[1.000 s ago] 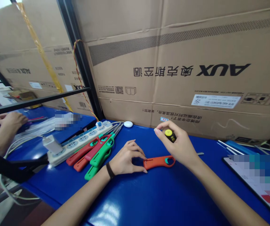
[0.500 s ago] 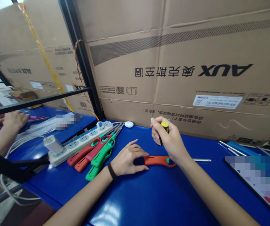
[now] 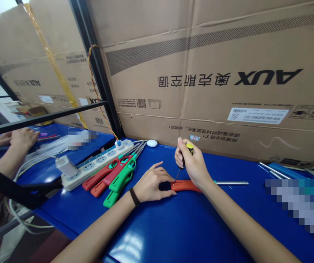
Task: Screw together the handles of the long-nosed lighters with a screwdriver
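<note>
Item: a co-worker's hands (image 3: 23, 140), showing beyond the dark frame. Item: a white power strip (image 3: 95, 164), lying on the blue table (image 3: 157, 230), where red and green lighters (image 3: 118, 179) are fanning out beside it. Item: the left hand (image 3: 152, 185), whose thumb and forefinger are pinching the handle end of an orange lighter (image 3: 185, 185); this is lying flat, its metal tube pointing right. Item: a yellow-and-black screwdriver (image 3: 189, 147), tilting, its tip meeting that handle end; the right hand's (image 3: 191, 159) fingers are clamping its grip. Item: metal rods (image 3: 275, 171), lying far right.
</note>
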The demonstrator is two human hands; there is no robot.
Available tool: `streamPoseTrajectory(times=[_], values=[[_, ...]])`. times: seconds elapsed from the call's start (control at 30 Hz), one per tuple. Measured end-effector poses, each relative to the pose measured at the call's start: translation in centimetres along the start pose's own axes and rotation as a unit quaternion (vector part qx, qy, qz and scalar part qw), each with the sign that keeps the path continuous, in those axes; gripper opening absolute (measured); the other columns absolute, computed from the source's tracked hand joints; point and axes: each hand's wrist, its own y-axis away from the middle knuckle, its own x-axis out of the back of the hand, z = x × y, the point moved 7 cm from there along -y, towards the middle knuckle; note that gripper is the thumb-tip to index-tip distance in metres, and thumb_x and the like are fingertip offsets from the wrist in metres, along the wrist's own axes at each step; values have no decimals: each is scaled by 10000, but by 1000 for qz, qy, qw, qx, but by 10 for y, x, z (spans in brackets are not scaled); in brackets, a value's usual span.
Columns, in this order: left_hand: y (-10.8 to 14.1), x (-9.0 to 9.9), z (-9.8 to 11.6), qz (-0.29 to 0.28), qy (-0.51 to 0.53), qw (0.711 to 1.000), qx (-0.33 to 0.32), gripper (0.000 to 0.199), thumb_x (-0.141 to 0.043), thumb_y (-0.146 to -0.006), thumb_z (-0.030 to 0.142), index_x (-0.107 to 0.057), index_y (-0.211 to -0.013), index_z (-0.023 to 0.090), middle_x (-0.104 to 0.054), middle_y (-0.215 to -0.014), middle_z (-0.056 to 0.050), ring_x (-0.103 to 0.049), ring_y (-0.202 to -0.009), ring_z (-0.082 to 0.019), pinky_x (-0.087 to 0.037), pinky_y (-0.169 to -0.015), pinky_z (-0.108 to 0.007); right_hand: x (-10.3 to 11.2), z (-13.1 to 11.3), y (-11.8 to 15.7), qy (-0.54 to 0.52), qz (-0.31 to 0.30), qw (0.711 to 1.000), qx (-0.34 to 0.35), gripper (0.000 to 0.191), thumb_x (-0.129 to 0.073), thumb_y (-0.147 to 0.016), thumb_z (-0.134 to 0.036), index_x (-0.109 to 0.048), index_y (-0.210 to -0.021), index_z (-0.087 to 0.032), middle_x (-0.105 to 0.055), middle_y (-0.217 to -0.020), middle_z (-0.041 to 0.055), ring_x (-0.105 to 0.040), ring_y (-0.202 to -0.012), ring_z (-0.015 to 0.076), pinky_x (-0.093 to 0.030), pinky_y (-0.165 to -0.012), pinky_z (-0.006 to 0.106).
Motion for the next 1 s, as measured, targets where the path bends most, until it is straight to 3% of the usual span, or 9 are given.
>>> streamPoseTrajectory(times=[1.0], values=[[0,0,1,5,-4,1000,-17,297,-681,-753,453,-680,-941,222,-729,-956,3,-643,-919,-183,-223,-1104,-433,-7,8,5,10,-21,1000,-5,378,-589,-819,-459,-416,-605,-200,-393,-468,-95,-339,-374,36,-261,-363,180]])
